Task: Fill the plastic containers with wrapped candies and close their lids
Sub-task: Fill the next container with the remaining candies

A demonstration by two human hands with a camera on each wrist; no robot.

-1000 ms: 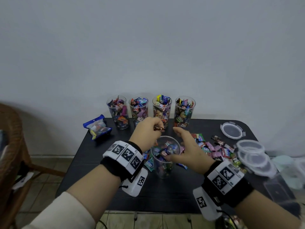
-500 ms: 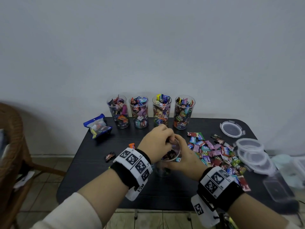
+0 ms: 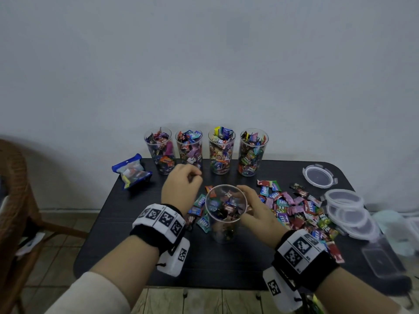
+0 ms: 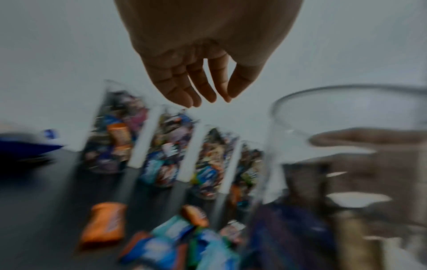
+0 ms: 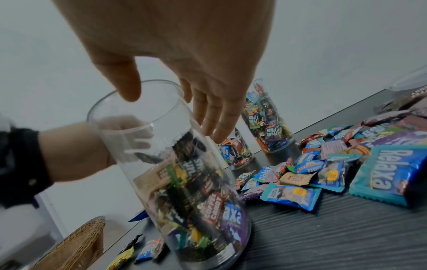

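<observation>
Container: a clear plastic container (image 3: pixel 225 214) stands upright near the middle of the black bench (image 3: pixel 226 264), partly filled with wrapped candies, no lid on it.
Right hand: the right hand (image 3: pixel 258 214) is at the container's right side near the rim, fingers relaxed and mostly straight; the right wrist view shows the thumb over the opening and the fingers along the far wall, not clamped round it.
Left hand: the left hand (image 3: pixel 181 189) hovers just left of the container, fingers loosely bent downward, nothing visible between them.
Loose candies: a heap of wrapped candies (image 3: pixel 294 211) lies to the right of the container; a few more (image 3: pixel 199 214) lie to its left.
Full containers: four filled containers (image 3: pixel 206 152) stand in a row at the bench's far edge.
Lids: clear round lids (image 3: pixel 318 176) lie at the right end.
Pouch: a blue pouch (image 3: pixel 131 172) lies at the far left corner.
</observation>
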